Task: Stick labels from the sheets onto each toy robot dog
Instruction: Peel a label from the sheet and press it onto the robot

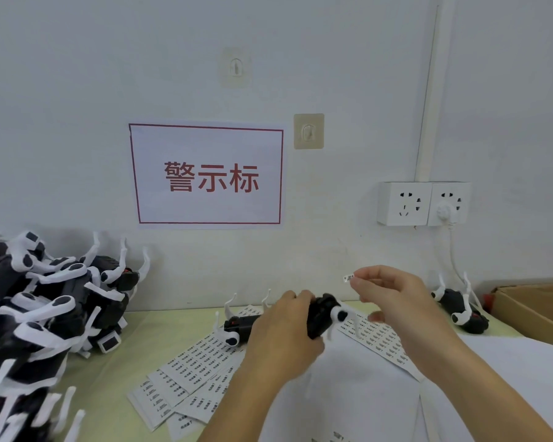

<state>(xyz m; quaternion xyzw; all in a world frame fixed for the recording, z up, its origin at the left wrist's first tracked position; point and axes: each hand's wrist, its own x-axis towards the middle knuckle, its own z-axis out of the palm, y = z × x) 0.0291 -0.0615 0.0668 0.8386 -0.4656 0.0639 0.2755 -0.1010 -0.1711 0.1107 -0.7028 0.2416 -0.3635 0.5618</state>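
Black-and-white toy dogs (39,301), white label sheets (201,362) with black print, a red-bordered white sign (206,173).

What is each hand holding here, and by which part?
The left hand grips a toy robot dog around its black body. The right hand pinches a small label by one end between its fingertips.

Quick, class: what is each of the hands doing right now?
Left hand: grips a toy dog.
Right hand: pinches a small label.

three loose toy dogs (324,315), two wall sockets (403,204), two hooks (308,131)
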